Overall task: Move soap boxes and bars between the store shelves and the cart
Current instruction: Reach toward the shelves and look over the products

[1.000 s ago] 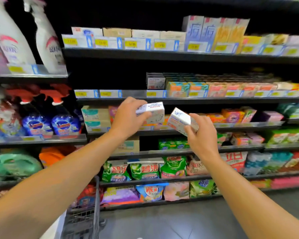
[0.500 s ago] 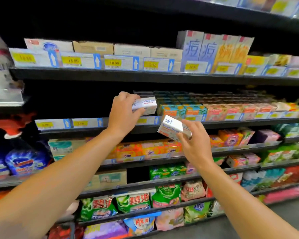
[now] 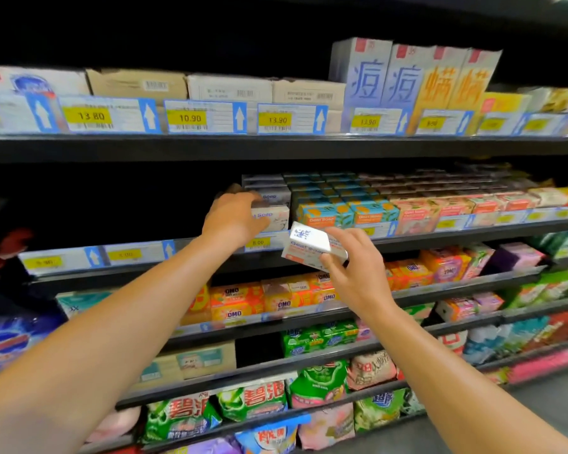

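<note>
Up at about 11 o'clock from the middle of the view, the left hand (image 3: 235, 217) is curled around a white "Soap" box (image 3: 274, 218) that sits on the second shelf (image 3: 440, 235) at the left end of the soap row, with another white soap box (image 3: 275, 195) stacked right on top of it and more of the same behind. Fingers wrap over the box's left side, so it's gripping, not just touching. Right hand (image 3: 354, 273), around 5 o'clock from the left one, pinches a white goat soap box (image 3: 312, 245) between thumb and fingertips, tilted and held out in the air just in front of the shelf edge, apart from the shelved boxes. At 3 o'clock from the white stack the same shelf is packed with orange-and-teal goat soap boxes (image 3: 348, 213), then pinkish boxes (image 3: 440, 209) running on to the right edge. Top shelf at 12 o'clock has flat cardboard cartons (image 3: 138, 81) lying down and tall blue and yellow boxes (image 3: 407, 77) standing upright, with yellow price tags (image 3: 190, 118) along the lip. Down at 6 o'clock there's a shelf of orange OMO packs (image 3: 243, 301), and below that green detergent bags (image 3: 253, 404). Can't see the cart in this shot.
</note>
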Demonstrator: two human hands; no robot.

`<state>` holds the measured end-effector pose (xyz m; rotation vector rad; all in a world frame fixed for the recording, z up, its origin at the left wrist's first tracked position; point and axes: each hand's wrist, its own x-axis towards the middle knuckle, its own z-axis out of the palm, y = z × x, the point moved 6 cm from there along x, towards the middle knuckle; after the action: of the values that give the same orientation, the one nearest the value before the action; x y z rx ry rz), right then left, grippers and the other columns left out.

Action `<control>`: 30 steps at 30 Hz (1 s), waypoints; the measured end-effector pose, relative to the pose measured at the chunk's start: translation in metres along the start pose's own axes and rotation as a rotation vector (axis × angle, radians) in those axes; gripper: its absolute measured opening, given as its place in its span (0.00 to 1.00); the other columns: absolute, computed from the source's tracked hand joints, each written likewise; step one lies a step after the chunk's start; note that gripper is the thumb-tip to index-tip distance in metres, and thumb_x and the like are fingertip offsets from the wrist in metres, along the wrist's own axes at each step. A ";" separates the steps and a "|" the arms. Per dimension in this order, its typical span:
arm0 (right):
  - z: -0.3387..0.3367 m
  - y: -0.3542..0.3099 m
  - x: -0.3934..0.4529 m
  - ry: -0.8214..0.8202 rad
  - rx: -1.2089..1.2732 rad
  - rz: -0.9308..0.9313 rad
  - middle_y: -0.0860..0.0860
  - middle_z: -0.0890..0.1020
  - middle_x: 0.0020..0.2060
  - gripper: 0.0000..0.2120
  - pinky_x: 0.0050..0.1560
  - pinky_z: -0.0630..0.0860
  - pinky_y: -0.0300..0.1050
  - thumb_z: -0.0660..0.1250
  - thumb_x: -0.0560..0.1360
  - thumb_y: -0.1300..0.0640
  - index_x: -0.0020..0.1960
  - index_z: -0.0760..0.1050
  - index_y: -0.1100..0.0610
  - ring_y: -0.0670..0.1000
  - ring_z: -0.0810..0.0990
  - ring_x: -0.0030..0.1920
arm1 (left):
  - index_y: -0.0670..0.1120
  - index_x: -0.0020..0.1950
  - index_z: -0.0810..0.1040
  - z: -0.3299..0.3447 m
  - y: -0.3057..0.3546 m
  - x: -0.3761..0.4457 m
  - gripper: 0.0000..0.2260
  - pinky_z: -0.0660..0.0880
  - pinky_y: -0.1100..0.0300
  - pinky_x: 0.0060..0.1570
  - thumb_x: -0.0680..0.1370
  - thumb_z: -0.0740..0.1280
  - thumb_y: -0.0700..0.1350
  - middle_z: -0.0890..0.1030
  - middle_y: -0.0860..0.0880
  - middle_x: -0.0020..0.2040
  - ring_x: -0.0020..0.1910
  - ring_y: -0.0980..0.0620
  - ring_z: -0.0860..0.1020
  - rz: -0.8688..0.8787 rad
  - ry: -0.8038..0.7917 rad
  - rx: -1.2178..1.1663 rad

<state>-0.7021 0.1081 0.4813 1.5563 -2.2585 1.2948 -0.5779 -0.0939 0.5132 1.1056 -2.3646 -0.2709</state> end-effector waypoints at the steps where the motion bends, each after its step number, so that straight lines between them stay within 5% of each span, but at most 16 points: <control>1: 0.001 0.000 0.001 -0.007 0.001 -0.007 0.42 0.71 0.58 0.21 0.54 0.68 0.29 0.68 0.79 0.57 0.71 0.71 0.49 0.41 0.68 0.60 | 0.55 0.68 0.75 -0.001 0.002 0.000 0.22 0.78 0.52 0.55 0.74 0.70 0.55 0.78 0.49 0.62 0.60 0.47 0.76 0.013 0.019 0.008; 7: 0.003 0.006 0.009 -0.046 0.012 -0.062 0.40 0.71 0.57 0.21 0.53 0.68 0.30 0.68 0.79 0.57 0.71 0.71 0.50 0.41 0.68 0.60 | 0.57 0.61 0.79 -0.004 0.010 -0.001 0.14 0.74 0.55 0.53 0.76 0.69 0.47 0.78 0.50 0.58 0.55 0.48 0.75 0.044 0.083 0.144; 11: -0.001 0.011 0.010 -0.042 0.047 -0.088 0.41 0.71 0.57 0.21 0.57 0.74 0.39 0.68 0.79 0.58 0.71 0.72 0.50 0.42 0.70 0.60 | 0.55 0.62 0.79 0.000 0.015 0.006 0.14 0.76 0.56 0.47 0.76 0.69 0.48 0.79 0.50 0.58 0.53 0.49 0.77 0.053 0.059 0.158; 18: -0.003 0.025 0.013 -0.061 0.090 -0.088 0.42 0.73 0.60 0.21 0.61 0.75 0.44 0.69 0.78 0.58 0.70 0.72 0.50 0.42 0.70 0.62 | 0.53 0.68 0.76 0.005 0.029 0.018 0.17 0.71 0.54 0.63 0.79 0.67 0.47 0.73 0.49 0.68 0.67 0.46 0.70 0.120 0.030 0.230; 30: 0.001 0.029 0.021 -0.084 0.095 -0.130 0.41 0.71 0.56 0.20 0.57 0.76 0.46 0.68 0.79 0.56 0.70 0.73 0.51 0.43 0.70 0.59 | 0.52 0.66 0.75 0.013 0.029 0.030 0.16 0.68 0.55 0.62 0.78 0.68 0.47 0.69 0.49 0.70 0.68 0.46 0.67 0.071 0.000 0.201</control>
<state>-0.7350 0.0958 0.4753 1.7893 -2.1298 1.3432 -0.6201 -0.0988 0.5238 1.1078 -2.4668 -0.0078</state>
